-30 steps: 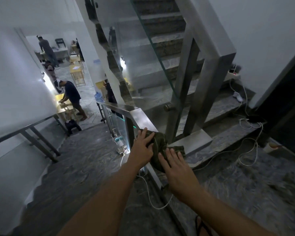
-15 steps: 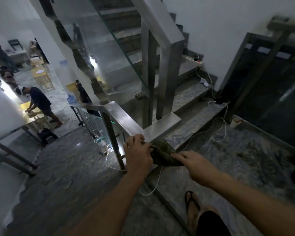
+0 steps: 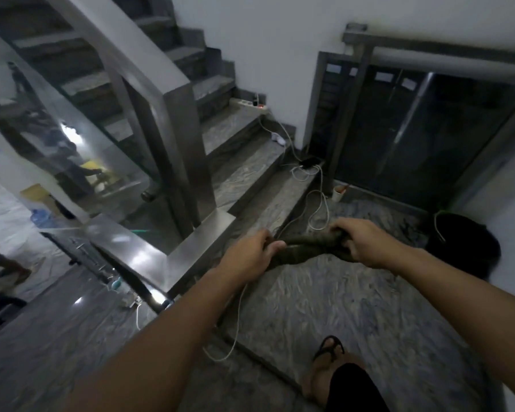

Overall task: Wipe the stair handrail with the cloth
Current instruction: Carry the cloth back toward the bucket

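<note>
Dark green fabric, the cloth (image 3: 306, 248), is stretched and twisted into a rope-like band between both hands, above the marbled stone landing (image 3: 354, 307). The left hand (image 3: 250, 257) grips the cloth's left end with fingers curled around it and the thumb lying along the fabric. The right hand (image 3: 360, 242) grips the right end, fingers closed tightly over a bunched portion; a fold of fabric hangs below the knuckles. Neither hand touches the railing.

The stair handrail (image 3: 140, 257), a flat brushed-metal section, lies to the left of the left hand and is apart from the cloth. It turns a corner at a flat metal plate (image 3: 202, 245) and meets an upright square post (image 3: 185, 150), from which a second rail section rises along the upper flight. A glass panel (image 3: 72, 138) fills the space beneath the rising rail.

White cables (image 3: 315, 203) trail across the lower steps and the landing. A power strip (image 3: 247, 103) sits on an upper step by the wall. A small cup (image 3: 338, 193) stands at the base of the dark glass door (image 3: 428, 138). A dark bucket-like object (image 3: 461, 242) sits right of the right hand. One sandalled foot (image 3: 324, 361) shows at the bottom edge.
</note>
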A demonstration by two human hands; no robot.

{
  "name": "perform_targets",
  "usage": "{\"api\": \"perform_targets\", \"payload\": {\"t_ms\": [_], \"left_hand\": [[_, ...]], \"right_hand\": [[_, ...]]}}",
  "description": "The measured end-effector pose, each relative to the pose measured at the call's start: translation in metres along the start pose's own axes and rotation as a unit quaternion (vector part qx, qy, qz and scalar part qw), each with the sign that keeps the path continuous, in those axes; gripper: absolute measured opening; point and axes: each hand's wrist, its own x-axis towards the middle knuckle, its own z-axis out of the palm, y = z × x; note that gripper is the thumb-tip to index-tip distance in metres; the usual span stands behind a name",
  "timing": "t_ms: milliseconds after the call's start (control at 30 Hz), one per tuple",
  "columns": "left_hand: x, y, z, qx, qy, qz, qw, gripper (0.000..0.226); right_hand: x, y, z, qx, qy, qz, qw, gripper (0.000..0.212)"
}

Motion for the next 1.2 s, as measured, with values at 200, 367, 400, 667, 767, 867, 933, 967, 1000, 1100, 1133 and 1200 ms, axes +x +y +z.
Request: {"api": "perform_targets", "payload": {"t_ms": [200,367,400,667,767,867,933,967,1000,1100,1133,1200], "left_hand": [[0.071,0.043,-0.009,0.088,-0.024,0.133,0.987,0.045],[0.151,0.071,-0.002,0.079,-0.037,0.146,0.986,0.021],[0.169,0.077,0.0,0.08,-0.041,0.145,0.985,0.015],[0.305,0.147,0.002,0.087,-0.058,0.119,0.987,0.011],[0.345,0.184,-0.011,0.062,-0.055,0.108,0.991,0.006],[0.376,0.219,-0.025,0.048,-0.052,0.114,0.991,0.007],[0.394,0.237,-0.032,0.059,-0.065,0.124,0.988,0.006],[0.402,0.245,-0.035,0.065,-0.071,0.126,0.987,0.005],[0.412,0.252,-0.038,0.069,-0.076,0.127,0.987,0.005],[0.444,0.275,-0.045,0.076,-0.099,0.125,0.984,0.003],[0.456,0.282,-0.046,0.079,-0.106,0.129,0.983,0.002],[0.483,0.296,-0.047,0.081,-0.123,0.144,0.979,0.004]], "right_hand": [[0.017,0.059,-0.043,0.043,0.042,0.066,0.996,0.029],[0.047,0.115,-0.075,0.046,0.067,0.096,0.992,0.02],[0.055,0.129,-0.081,0.046,0.065,0.102,0.992,0.019],[0.124,0.23,-0.139,0.124,0.078,0.131,0.981,0.016],[0.142,0.254,-0.175,0.151,0.05,0.153,0.975,0.018],[0.147,0.267,-0.214,0.188,0.044,0.165,0.967,0.031],[0.149,0.275,-0.234,0.181,0.032,0.158,0.97,0.032],[0.15,0.279,-0.243,0.17,0.028,0.154,0.973,0.029],[0.153,0.284,-0.25,0.161,0.026,0.155,0.974,0.024],[0.164,0.302,-0.273,0.152,0.034,0.175,0.972,0.019],[0.169,0.31,-0.279,0.151,0.036,0.183,0.971,0.02],[0.178,0.326,-0.292,0.149,0.041,0.199,0.968,0.021]]}}
